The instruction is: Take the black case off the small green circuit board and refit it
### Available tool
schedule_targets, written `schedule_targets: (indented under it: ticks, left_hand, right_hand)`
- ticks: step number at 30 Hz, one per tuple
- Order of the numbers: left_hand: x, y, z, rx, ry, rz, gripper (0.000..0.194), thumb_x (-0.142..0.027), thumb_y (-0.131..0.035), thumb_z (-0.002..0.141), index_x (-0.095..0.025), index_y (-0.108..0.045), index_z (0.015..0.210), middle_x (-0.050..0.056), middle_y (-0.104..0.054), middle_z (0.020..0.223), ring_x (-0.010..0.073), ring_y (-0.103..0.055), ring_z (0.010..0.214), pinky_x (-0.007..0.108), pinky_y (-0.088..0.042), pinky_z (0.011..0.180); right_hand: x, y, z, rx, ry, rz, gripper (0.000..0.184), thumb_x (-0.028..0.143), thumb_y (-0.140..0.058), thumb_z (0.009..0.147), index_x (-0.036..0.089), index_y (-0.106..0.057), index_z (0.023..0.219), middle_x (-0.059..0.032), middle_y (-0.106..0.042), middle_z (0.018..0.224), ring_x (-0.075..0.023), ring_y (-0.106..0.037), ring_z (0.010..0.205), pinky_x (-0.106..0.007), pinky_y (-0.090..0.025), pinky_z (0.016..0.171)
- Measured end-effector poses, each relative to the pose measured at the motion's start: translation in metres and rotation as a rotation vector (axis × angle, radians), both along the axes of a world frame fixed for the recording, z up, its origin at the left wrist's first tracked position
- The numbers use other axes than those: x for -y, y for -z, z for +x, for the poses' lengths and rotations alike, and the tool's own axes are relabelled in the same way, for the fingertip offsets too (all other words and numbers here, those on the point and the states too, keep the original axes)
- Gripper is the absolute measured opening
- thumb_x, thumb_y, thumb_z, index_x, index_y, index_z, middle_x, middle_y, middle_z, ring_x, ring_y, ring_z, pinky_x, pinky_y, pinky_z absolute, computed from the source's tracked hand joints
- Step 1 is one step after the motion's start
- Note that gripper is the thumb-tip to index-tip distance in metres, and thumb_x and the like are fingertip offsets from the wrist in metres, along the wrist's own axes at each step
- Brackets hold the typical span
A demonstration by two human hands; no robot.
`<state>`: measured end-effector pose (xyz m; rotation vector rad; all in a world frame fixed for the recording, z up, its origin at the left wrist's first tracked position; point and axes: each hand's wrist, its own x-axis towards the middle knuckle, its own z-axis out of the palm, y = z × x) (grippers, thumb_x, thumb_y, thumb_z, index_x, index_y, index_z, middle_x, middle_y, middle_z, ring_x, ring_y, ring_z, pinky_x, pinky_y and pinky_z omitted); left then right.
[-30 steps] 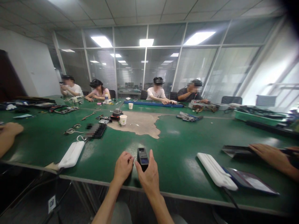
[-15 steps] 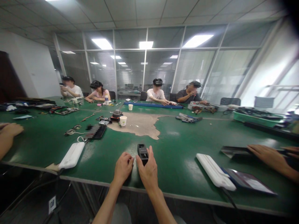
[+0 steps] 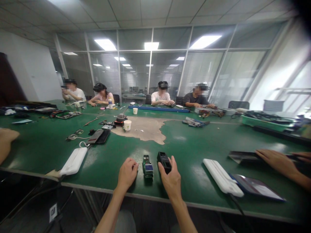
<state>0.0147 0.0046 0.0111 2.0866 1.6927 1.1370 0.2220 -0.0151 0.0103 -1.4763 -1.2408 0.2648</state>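
My right hand (image 3: 172,173) holds a black plastic housing (image 3: 164,161) by its sides, thumb on the left and fingers on the right. The housing has openings in its upper face. Just left of it, a stack of green circuit boards (image 3: 147,166) with a bluish screen-like panel stands on the table, touched by neither hand. On the other side of the boards rests my left hand (image 3: 127,173), its fingers curled in; what they hold, if anything, is hidden.
White power banks (image 3: 74,160) lie left and right on the green table (image 3: 189,142). Beyond are a paper cup (image 3: 127,125), a flat dark device (image 3: 99,136) and a pile of grey parts (image 3: 194,122). A co-worker's hand (image 3: 277,160) rests on a dark panel at right. Other people sit opposite.
The black housing has moved right with my right hand, and the circuit boards now show on the table where it was. My left hand has stayed nearly in place.
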Motion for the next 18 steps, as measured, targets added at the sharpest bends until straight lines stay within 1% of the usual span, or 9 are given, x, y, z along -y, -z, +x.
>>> schedule_targets:
  ticks: [3, 6, 9, 12, 15, 18]
  left_hand:
    - [0.0, 0.0, 0.0, -0.004, 0.0, 0.002, 0.025, -0.029, -0.045, 0.089, -0.019, -0.063, 0.074, 0.004, -0.061, 0.089, 0.0141, -0.058, 0.083, 0.026, -0.043, 0.081]
    - [0.0, 0.001, -0.001, -0.002, 0.002, 0.005, 0.025, -0.029, -0.045, 0.089, -0.019, -0.063, 0.074, 0.004, -0.061, 0.09, 0.0141, -0.058, 0.083, 0.026, -0.043, 0.081]
    - [-0.001, 0.001, -0.001, 0.004, 0.006, 0.002, 0.026, -0.029, -0.045, 0.089, -0.019, -0.062, 0.073, 0.004, -0.061, 0.09, 0.0141, -0.058, 0.084, 0.026, -0.043, 0.081]
    - [-0.001, 0.001, -0.001, 0.012, 0.007, 0.004, 0.026, -0.029, -0.045, 0.089, -0.02, -0.063, 0.073, 0.004, -0.061, 0.09, 0.0141, -0.058, 0.084, 0.026, -0.043, 0.081]
    - [-0.001, 0.001, -0.001, 0.014, 0.008, 0.0, 0.025, -0.029, -0.046, 0.089, -0.02, -0.063, 0.073, 0.004, -0.061, 0.09, 0.0139, -0.058, 0.083, 0.026, -0.043, 0.081]
    - [0.0, 0.001, -0.001, 0.015, 0.01, -0.005, 0.025, -0.029, -0.046, 0.089, -0.02, -0.063, 0.073, 0.004, -0.061, 0.09, 0.0141, -0.058, 0.083, 0.026, -0.043, 0.081]
  right_hand:
    - [-0.004, 0.011, 0.003, 0.041, 0.011, 0.054, 0.082, 0.056, -0.062, 0.078, 0.025, -0.03, 0.147, -0.0162, -0.059, 0.127, -0.0295, -0.057, 0.116, -0.044, -0.046, 0.09]
    - [-0.006, 0.017, 0.004, 0.088, 0.007, 0.099, 0.083, 0.056, -0.06, 0.08, 0.025, -0.027, 0.149, -0.0181, -0.06, 0.125, -0.031, -0.058, 0.114, -0.046, -0.049, 0.086]
    - [-0.007, 0.021, 0.004, 0.137, 0.006, 0.116, 0.084, 0.057, -0.059, 0.08, 0.022, -0.027, 0.149, -0.0221, -0.054, 0.13, -0.0345, -0.055, 0.118, -0.05, -0.047, 0.089]
    - [-0.007, 0.023, 0.004, 0.163, 0.023, 0.126, 0.086, 0.057, -0.063, 0.077, 0.02, -0.031, 0.147, -0.024, -0.048, 0.136, -0.0369, -0.049, 0.124, -0.054, -0.043, 0.094]
    - [-0.006, 0.023, 0.003, 0.167, 0.031, 0.14, 0.086, 0.056, -0.066, 0.075, 0.02, -0.034, 0.146, -0.023, -0.047, 0.138, -0.0359, -0.046, 0.127, -0.053, -0.041, 0.098]
    - [-0.006, 0.023, 0.005, 0.155, 0.043, 0.142, 0.086, 0.055, -0.067, 0.074, 0.02, -0.033, 0.146, -0.0224, -0.046, 0.139, -0.035, -0.044, 0.128, -0.051, -0.041, 0.099]
